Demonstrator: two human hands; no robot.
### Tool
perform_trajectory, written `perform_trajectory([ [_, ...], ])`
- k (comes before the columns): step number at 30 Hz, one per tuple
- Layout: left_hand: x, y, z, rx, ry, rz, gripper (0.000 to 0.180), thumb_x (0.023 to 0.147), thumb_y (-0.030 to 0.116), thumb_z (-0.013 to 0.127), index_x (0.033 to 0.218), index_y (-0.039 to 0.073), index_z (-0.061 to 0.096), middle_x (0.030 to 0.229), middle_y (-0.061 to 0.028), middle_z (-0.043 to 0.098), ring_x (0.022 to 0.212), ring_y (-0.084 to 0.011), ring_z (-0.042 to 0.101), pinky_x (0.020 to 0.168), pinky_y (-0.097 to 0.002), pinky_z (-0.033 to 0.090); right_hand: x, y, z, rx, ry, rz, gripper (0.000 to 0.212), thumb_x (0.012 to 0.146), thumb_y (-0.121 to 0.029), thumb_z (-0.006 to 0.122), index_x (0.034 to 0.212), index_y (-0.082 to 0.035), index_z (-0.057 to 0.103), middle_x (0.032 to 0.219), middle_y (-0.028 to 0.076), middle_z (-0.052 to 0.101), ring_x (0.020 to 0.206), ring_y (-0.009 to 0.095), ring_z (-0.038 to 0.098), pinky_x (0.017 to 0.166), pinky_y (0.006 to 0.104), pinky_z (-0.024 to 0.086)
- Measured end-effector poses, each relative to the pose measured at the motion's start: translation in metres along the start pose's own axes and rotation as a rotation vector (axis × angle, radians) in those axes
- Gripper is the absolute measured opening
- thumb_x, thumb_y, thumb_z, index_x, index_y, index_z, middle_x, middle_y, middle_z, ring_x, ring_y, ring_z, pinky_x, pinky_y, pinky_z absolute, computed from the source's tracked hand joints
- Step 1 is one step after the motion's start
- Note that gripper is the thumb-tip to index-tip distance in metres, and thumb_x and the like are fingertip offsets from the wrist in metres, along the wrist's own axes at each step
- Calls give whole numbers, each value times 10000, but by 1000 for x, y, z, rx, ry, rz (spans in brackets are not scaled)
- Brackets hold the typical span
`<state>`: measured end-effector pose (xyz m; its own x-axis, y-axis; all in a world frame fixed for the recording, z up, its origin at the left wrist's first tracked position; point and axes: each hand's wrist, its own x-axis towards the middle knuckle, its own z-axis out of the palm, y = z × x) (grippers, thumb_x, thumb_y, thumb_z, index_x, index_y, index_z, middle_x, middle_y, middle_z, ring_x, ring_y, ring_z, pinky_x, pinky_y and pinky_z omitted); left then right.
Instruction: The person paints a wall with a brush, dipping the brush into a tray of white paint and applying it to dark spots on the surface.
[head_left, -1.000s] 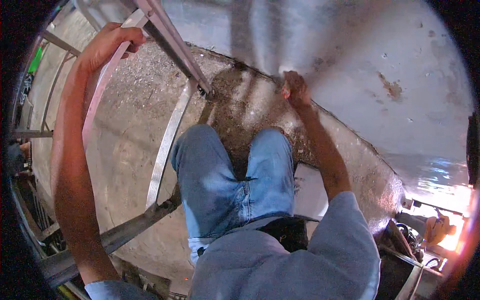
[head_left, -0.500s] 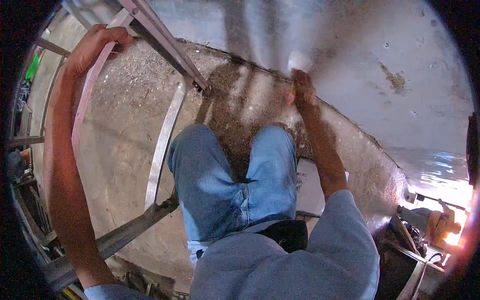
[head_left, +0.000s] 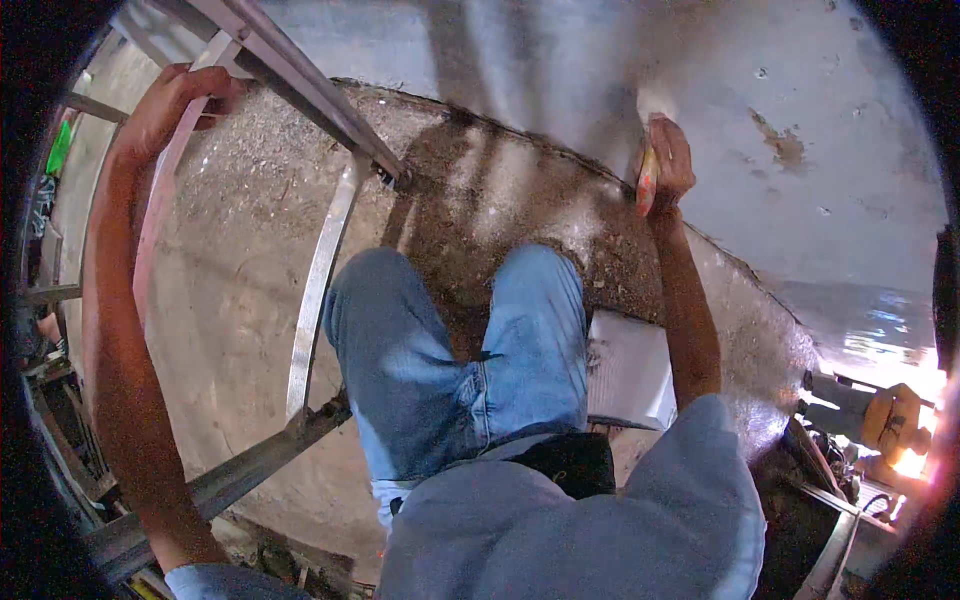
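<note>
My left hand [head_left: 180, 100] is wrapped round a slim upright bar [head_left: 168, 190] of a metal frame at the upper left. On the right, my right hand [head_left: 672, 165] grips what looks like a paintbrush [head_left: 648, 180] with an orange and yellow handle. Its pale, blurred head [head_left: 655, 102] points away from me, over the lower part of the grey-blue wall [head_left: 740, 110]. I cannot tell whether the bristles touch the wall. The frame's thicker rail [head_left: 300, 80] slants beside my left hand, and a bare metal crosspiece [head_left: 322, 285] runs down near my left knee.
Between my knees and the wall lies rough, stained floor [head_left: 480, 200]. A white box-like thing [head_left: 632, 370] stands beside my right thigh. Another frame bar [head_left: 250, 465] crosses under my left forearm. At the far right, a person [head_left: 888, 425] is near a bright glow and clutter.
My right hand has moved to the right along the wall with the brush, uncovering more of its handle. My left hand keeps its hold on the bar.
</note>
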<state>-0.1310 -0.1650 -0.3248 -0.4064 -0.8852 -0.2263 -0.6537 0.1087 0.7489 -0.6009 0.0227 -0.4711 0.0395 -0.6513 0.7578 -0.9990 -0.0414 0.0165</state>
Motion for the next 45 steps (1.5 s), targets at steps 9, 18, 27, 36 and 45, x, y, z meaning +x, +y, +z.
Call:
perform_trajectory([
  [9, -1, 12, 21, -43, 16, 98, 243, 728, 261, 480, 719, 36, 570, 654, -39, 515, 650, -114, 492, 645, -242, 410, -93, -13, 53, 170, -410, 316, 336, 761, -186, 485, 1077, -72, 479, 1021, 126, 508, 990, 247, 459, 737, 299, 436],
  [18, -7, -2, -3, 98, 3, 44, 271, 695, 306, 505, 661, 39, 539, 629, -37, 497, 598, -130, 470, 579, -248, 383, -61, 9, 62, 34, -662, 136, 392, 737, -198, 533, 1089, -48, 448, 1076, 93, 483, 960, 242, 481, 793, 327, 409],
  [27, 3, -2, 8, 39, 23, 178, 239, 712, 267, 471, 660, 41, 531, 646, -28, 499, 603, -114, 469, 615, -255, 410, -71, -4, 68, 853, -194, 540, 471, 713, -234, 552, 1132, -71, 414, 1102, 155, 461, 1005, 310, 448, 839, 385, 385],
  [36, 4, 4, 9, 28, -16, 148, 211, 629, 231, 551, 596, 25, 522, 584, -49, 515, 524, -124, 472, 521, -251, 400, -36, -11, 87, 383, -402, 131, 453, 674, -162, 546, 1110, -88, 450, 1027, 120, 510, 933, 268, 493, 768, 368, 418],
  [45, 5, -10, 3, -161, 68, -25, 353, 545, 262, 620, 735, -33, 582, 662, -88, 566, 598, -174, 522, 557, -279, 407, 140, -56, -40, -114, 125, -178, 369, 663, -47, 545, 1023, -122, 535, 1029, 67, 530, 869, 271, 532, 714, 307, 455],
])
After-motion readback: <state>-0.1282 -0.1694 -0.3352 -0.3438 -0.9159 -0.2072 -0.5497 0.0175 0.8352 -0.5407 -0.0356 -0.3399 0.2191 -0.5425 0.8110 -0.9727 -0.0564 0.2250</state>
